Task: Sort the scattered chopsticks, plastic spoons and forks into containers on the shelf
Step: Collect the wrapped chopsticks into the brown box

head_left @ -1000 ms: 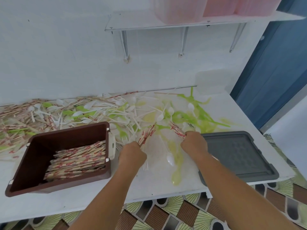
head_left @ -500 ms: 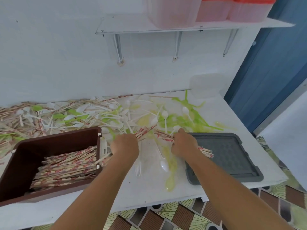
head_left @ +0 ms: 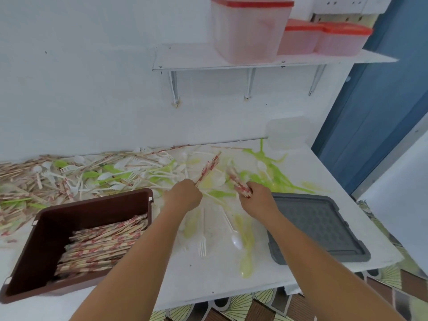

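Since half a second ago the left bundle of chopsticks [head_left: 207, 169] has swung up and out, so its paper-wrapped tips now point toward the wall, and my view has tipped up to take in more of the shelf [head_left: 196, 59]. My left grip [head_left: 183, 196] is curled tight round the lower end of that bundle, above the worktop [head_left: 208, 281] just right of the brown bin [head_left: 41, 239]. My right grip [head_left: 258, 199] is curled round the right bundle of chopsticks [head_left: 238, 184], which slants up and left from the thumb side, just beside the back left corner of the grey tray [head_left: 319, 228]. The two grips are apart, with a white fork [head_left: 202, 242] and a white spoon [head_left: 234, 235] lying on the worktop below them. Sorted chopsticks [head_left: 104, 246] lie stacked lengthwise in the brown bin. A scattered heap [head_left: 92, 172] of chopsticks, white cutlery and green cutlery runs along the wall. Three red-lidded containers [head_left: 247, 31] stand on the shelf.
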A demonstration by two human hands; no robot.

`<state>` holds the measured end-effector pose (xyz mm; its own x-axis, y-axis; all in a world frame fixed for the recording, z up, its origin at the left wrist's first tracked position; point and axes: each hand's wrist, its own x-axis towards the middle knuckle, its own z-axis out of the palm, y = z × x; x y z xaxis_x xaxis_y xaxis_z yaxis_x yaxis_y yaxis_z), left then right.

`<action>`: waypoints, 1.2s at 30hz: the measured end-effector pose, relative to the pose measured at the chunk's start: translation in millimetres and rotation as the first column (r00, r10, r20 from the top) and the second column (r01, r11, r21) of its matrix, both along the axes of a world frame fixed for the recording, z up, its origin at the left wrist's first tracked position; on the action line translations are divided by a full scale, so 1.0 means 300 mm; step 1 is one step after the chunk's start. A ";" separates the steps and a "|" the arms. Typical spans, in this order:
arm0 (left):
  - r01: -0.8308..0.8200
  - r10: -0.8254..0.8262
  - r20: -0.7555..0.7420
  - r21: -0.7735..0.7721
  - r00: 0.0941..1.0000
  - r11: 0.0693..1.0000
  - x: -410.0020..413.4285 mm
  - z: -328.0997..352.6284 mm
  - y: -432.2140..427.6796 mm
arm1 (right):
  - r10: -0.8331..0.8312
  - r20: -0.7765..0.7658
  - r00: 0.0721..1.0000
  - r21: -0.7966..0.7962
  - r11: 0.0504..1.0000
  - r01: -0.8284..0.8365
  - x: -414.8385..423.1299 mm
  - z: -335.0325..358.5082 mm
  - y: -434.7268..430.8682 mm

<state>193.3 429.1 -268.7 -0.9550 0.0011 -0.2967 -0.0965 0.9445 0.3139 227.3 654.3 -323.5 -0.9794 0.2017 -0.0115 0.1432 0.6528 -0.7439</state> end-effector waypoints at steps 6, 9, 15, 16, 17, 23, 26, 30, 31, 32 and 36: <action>0.004 0.012 -0.056 0.272 0.998 0.962 -0.041 -0.056 -0.008 | -0.220 -0.016 0.975 -0.235 0.949 0.210 -0.023 0.045 -0.062; -0.050 0.060 -0.010 0.419 0.998 0.906 -0.086 -0.028 -0.013 | -0.236 -0.001 0.972 -0.278 0.934 0.226 -0.048 0.076 -0.094; -0.063 0.000 0.125 0.504 0.992 0.861 -0.131 -0.019 0.010 | -0.410 0.198 0.890 -0.464 0.761 0.454 -0.100 0.140 -0.085; -0.070 -0.014 0.161 0.502 0.987 0.862 -0.120 -0.035 0.019 | -0.402 0.270 0.875 -0.502 0.717 0.484 -0.104 0.144 -0.073; -0.065 -0.031 0.184 0.490 0.982 0.870 -0.103 -0.054 0.031 | -0.384 0.333 0.861 -0.519 0.688 0.507 -0.108 0.148 -0.056; 0.030 -0.084 0.174 0.293 0.981 0.956 0.014 -0.237 0.109 | -0.434 0.361 0.825 -0.463 0.685 0.563 -0.130 0.139 0.119; 0.062 -0.086 0.134 0.174 0.987 0.983 0.045 -0.293 0.174 | -0.402 0.325 0.856 -0.278 0.824 0.493 -0.150 0.082 0.217; 0.063 -0.070 0.099 0.072 0.993 0.995 0.038 -0.317 0.247 | -0.251 0.329 0.910 0.143 0.966 0.215 -0.198 0.008 0.277; 0.044 -0.050 0.107 0.060 0.993 0.997 0.028 -0.317 0.263 | -0.217 0.346 0.913 0.224 0.964 0.144 -0.214 -0.011 0.283; 0.017 -0.023 0.116 0.055 0.993 0.998 0.016 -0.315 0.271 | -0.185 0.361 0.914 0.301 0.951 0.074 -0.230 -0.030 0.280; -0.072 0.061 0.131 0.084 0.990 0.994 -0.015 -0.316 0.283 | -0.126 0.388 0.913 0.458 0.886 -0.072 -0.256 -0.076 0.257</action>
